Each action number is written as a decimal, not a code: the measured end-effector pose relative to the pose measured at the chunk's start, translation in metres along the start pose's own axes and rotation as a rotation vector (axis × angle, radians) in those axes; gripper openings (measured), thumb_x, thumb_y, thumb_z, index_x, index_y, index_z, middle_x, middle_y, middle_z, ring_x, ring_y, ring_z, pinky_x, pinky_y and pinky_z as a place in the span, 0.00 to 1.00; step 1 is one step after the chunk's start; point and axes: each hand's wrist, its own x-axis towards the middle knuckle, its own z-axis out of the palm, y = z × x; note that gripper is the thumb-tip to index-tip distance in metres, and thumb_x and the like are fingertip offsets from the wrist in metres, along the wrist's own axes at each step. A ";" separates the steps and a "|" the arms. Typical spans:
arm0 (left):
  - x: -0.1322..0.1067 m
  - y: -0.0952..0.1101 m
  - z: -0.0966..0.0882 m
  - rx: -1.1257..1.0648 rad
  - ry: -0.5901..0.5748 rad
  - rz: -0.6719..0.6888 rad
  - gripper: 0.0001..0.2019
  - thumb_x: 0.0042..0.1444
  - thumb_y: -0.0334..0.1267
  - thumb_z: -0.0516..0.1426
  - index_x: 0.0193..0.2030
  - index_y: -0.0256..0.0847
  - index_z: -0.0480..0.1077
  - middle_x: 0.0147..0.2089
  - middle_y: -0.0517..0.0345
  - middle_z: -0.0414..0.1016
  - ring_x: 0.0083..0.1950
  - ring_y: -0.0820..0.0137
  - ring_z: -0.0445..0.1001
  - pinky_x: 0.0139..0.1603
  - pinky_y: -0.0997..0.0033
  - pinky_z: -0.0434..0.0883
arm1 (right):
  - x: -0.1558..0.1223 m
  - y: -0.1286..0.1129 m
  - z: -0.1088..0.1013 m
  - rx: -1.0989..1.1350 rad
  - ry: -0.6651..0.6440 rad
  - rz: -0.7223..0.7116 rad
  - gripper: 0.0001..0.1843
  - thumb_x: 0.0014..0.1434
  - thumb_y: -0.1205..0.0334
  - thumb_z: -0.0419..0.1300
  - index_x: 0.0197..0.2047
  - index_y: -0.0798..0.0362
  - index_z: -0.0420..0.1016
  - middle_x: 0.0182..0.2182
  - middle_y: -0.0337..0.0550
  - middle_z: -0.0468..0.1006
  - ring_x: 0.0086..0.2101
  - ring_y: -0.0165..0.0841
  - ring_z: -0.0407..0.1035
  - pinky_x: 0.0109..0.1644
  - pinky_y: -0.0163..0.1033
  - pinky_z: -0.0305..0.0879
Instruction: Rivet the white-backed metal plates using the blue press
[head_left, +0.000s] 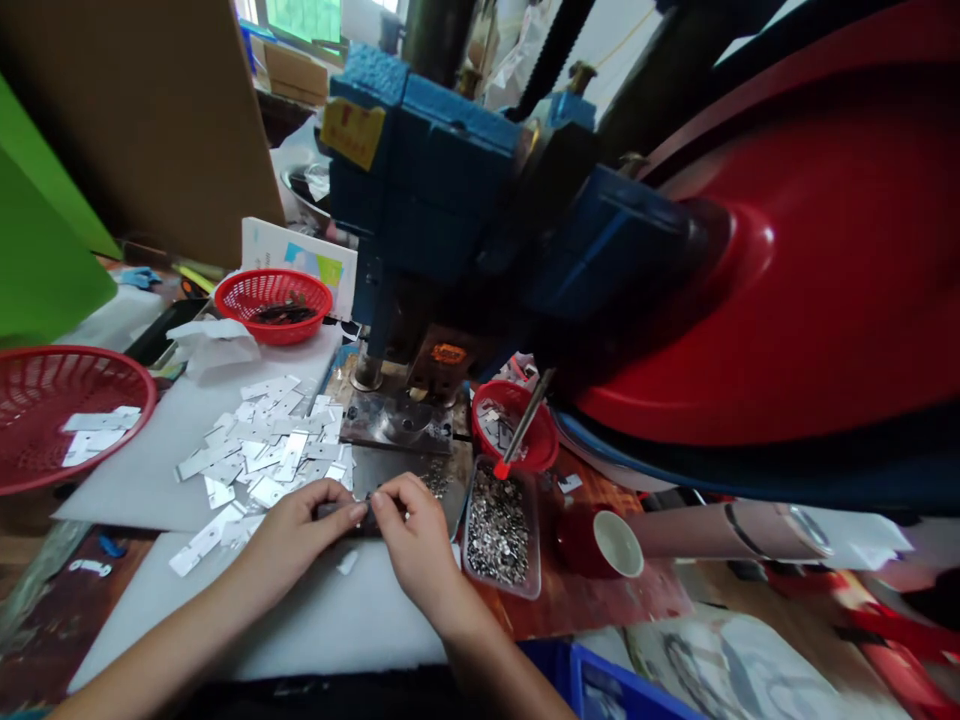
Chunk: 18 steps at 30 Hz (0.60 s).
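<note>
In the head view my left hand [315,520] and my right hand [412,530] meet at the front edge of the press's steel bed. Their thumbs and forefingers pinch a small dark metal piece [365,520], mostly hidden by the fingers. Just beyond sits the steel die block [401,425] under the blue press head [427,150]. Flat silvery metal strips [274,445] lie in a loose heap to the left of my hands. At the right of the bed, a clear plastic box [534,560] holds many tiny metal bits.
A large red flywheel [810,250] fills the upper right. Red baskets stand at the far left [45,480] and behind the strips [274,335]. A red bowl [551,440] and a red-handled rod [525,425] are right of the die; a cup [585,542] lies nearby.
</note>
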 end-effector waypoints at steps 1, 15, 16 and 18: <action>0.002 0.000 0.001 0.076 0.058 0.062 0.12 0.44 0.46 0.64 0.25 0.40 0.72 0.24 0.61 0.71 0.29 0.69 0.68 0.31 0.74 0.65 | 0.000 0.002 0.000 -0.004 0.008 0.004 0.10 0.59 0.61 0.55 0.28 0.52 0.71 0.26 0.37 0.70 0.30 0.29 0.64 0.34 0.33 0.57; -0.003 -0.020 -0.029 0.354 -0.045 0.064 0.11 0.47 0.47 0.62 0.36 0.48 0.76 0.37 0.58 0.78 0.40 0.60 0.72 0.42 0.71 0.66 | 0.002 0.041 -0.057 -0.295 0.118 0.091 0.08 0.58 0.66 0.56 0.36 0.51 0.78 0.32 0.41 0.77 0.36 0.33 0.69 0.42 0.35 0.61; -0.004 -0.023 -0.032 0.342 -0.049 0.049 0.11 0.46 0.47 0.63 0.36 0.48 0.75 0.37 0.58 0.78 0.41 0.60 0.71 0.42 0.71 0.66 | 0.006 0.043 -0.060 -0.370 0.101 0.078 0.09 0.58 0.67 0.56 0.36 0.51 0.78 0.33 0.42 0.78 0.37 0.33 0.70 0.44 0.36 0.61; -0.006 -0.028 -0.034 0.322 -0.062 0.030 0.11 0.46 0.47 0.63 0.36 0.47 0.75 0.37 0.57 0.77 0.41 0.59 0.71 0.41 0.71 0.66 | 0.014 0.045 -0.062 -0.507 0.031 0.028 0.09 0.59 0.68 0.56 0.36 0.50 0.78 0.35 0.42 0.78 0.39 0.34 0.70 0.46 0.36 0.61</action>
